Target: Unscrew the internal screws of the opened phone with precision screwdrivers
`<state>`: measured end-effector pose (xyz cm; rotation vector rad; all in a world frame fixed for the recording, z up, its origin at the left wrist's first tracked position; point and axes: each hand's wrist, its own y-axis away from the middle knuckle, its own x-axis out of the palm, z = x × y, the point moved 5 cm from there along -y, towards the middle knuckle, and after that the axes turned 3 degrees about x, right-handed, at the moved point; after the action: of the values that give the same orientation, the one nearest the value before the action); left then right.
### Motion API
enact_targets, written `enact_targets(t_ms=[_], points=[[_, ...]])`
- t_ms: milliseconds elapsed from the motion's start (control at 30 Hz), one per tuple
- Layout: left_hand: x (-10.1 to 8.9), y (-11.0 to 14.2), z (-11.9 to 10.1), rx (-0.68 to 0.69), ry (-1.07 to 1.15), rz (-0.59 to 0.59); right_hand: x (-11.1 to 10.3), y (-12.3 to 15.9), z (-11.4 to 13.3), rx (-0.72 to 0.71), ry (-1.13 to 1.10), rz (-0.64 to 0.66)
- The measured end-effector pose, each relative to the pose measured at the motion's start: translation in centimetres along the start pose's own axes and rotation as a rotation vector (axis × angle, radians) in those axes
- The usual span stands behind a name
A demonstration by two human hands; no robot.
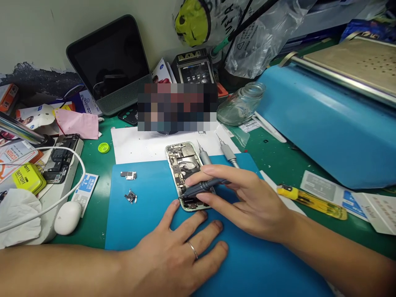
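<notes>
An opened smartphone (182,165) lies on the blue mat (136,222), its inner parts bare. My right hand (244,198) grips a dark grey screwdriver (198,189) between thumb and fingers, held at a low slant over the phone's lower end. Its tip is near the lower left edge of the frame; whether it touches a part I cannot tell. My left hand (182,247), with a ring on one finger, rests spread on the mat, the index fingertip against the phone's lower left corner. A small metal plate (128,175) and a cluster of tiny parts (130,196) lie left of the phone.
Two grey screwdrivers (227,152) lie beyond the phone. A yellow cutter knife (312,201) is at the right. On the left are a white earbud case (68,218), a cable and another opened phone (63,159). A glass jar (243,105) and a dark screen (108,62) stand behind.
</notes>
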<state>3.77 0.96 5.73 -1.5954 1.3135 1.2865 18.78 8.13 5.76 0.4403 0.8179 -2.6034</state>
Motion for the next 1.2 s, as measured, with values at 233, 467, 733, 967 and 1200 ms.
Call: enact_targets(t_ms=[233, 467, 733, 967, 1200], points=[[-0.07, 0.16, -0.09, -0.022, -0.001, -0.007, -0.09, -0.07, 0.01, 0.007, 0.002, -0.006], [-0.17, 0.13, 0.02, -0.018, 0.009, -0.022, 0.00, -0.06, 0.17, 0.000, 0.031, -0.004], [0.14, 0.02, 0.06, 0.004, 0.002, 0.020, 0.11, -0.29, 0.39, -0.014, 0.070, 0.005], [0.23, 0.07, -0.05, -0.002, -0.006, 0.015, 0.06, -0.19, 0.16, 0.035, 0.084, 0.007], [0.07, 0.15, 0.05, -0.003, 0.042, -0.022, -0.12, -0.25, 0.15, 0.067, 0.039, -0.033]])
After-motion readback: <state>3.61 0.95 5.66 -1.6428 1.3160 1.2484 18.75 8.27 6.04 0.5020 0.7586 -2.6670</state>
